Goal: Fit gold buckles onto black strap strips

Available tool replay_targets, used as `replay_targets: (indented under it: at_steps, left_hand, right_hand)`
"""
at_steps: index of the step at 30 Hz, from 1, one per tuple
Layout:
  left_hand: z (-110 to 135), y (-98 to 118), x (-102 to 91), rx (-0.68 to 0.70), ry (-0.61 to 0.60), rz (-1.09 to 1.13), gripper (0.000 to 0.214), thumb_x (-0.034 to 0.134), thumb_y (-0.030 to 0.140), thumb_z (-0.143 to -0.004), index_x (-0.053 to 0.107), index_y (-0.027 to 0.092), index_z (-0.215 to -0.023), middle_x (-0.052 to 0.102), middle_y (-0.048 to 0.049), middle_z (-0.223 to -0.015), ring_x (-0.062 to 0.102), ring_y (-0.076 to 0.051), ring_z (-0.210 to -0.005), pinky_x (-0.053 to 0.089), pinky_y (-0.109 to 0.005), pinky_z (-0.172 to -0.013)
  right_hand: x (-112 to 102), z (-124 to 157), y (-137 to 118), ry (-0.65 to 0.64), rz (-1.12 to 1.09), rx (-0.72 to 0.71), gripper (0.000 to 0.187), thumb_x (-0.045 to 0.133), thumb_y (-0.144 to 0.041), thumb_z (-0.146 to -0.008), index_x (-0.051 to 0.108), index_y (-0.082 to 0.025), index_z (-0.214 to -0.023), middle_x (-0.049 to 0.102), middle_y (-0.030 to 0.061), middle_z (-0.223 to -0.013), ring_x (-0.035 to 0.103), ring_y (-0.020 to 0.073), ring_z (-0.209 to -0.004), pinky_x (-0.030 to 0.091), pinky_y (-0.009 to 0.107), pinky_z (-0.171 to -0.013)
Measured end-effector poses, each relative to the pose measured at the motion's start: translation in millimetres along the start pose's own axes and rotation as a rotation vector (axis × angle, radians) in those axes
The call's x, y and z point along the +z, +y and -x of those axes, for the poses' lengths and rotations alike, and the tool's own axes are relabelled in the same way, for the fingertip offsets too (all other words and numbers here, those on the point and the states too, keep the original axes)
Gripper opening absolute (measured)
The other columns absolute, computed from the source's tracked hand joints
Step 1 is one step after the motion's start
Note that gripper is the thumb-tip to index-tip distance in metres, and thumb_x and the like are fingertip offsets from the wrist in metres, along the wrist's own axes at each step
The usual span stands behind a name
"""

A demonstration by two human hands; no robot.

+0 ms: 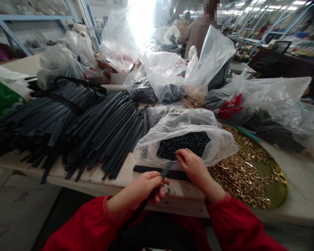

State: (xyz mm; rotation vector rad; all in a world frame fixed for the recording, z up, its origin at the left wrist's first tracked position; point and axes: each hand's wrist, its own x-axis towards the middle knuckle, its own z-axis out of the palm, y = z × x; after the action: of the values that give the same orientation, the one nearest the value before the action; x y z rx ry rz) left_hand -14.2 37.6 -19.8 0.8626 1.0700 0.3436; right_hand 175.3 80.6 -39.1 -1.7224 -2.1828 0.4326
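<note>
A pale, scuffed worktable [300, 188] is stretching across the view, and 1 person in a brown top [196, 38] is appearing beyond it. 2 heaps of long, flat black strips [107, 129] are lying at its left. The left hand [151, 183] is gripping 1 narrow, flat dark strip [167, 169] between thumb and fingers, above the table's near edge. The right hand [192, 165] is curling its fingers beside small black rings [183, 142] in a translucent white plastic bag [222, 141]; I cannot tell whether it is pinching anything. A round gold-coloured tray [276, 193] is holding shiny gold-coloured metal pieces [240, 176].
</note>
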Motion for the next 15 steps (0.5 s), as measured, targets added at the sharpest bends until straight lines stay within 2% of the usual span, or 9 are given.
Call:
replay_targets:
  at_steps: [2,4,9,15]
  left_hand:
    - [0.2,2.4,0.6,-0.037,0.013,0.107,0.023,0.043,0.031,-0.076,0.052,0.013,-0.087,0.054,0.0049,-0.053,0.042,-0.004,-0.036,0.029,-0.015,-0.037]
    - [1.5,4.0,1.1,-0.045,0.018,0.160,0.024,0.046,0.033,-0.074,0.053,0.013,-0.086,0.054,0.0050,-0.052,0.042,-0.004,-0.035,0.029,-0.015,-0.035]
    - [5.4,0.6,3.4,-0.040,0.036,0.181,0.025,0.047,0.033,-0.073,0.053,0.013,-0.086,0.054,0.0048,-0.051,0.043,-0.004,-0.036,0.028,-0.014,-0.035]
    - [14.8,-7.2,6.4,-0.018,0.039,0.179,0.027,0.046,0.032,-0.074,0.054,0.013,-0.091,0.055,0.0039,-0.053,0.042,-0.005,-0.037,0.026,-0.016,-0.037]
  right_hand:
    - [4.3,-12.2,5.6,-0.059,0.276,-0.024,0.016,0.044,-0.019,-0.085,0.058,-0.019,-0.093,0.058,0.0075,-0.088,0.057,0.0179,-0.074,0.036,0.026,-0.061]
    - [8.9,-19.4,8.8,-0.098,0.392,-0.023,0.015,0.046,-0.018,-0.084,0.059,-0.018,-0.092,0.058,0.0083,-0.085,0.058,0.0183,-0.071,0.035,0.027,-0.058]
    - [15.6,-21.5,12.0,-0.095,0.452,-0.025,0.013,0.045,-0.019,-0.084,0.058,-0.016,-0.088,0.059,0.0092,-0.083,0.058,0.0197,-0.072,0.035,0.027,-0.059]
    - [12.5,-19.3,8.8,-0.088,0.508,-0.015,0.009,0.050,-0.019,-0.081,0.058,-0.014,-0.084,0.060,0.0098,-0.082,0.059,0.0210,-0.071,0.035,0.028,-0.058]
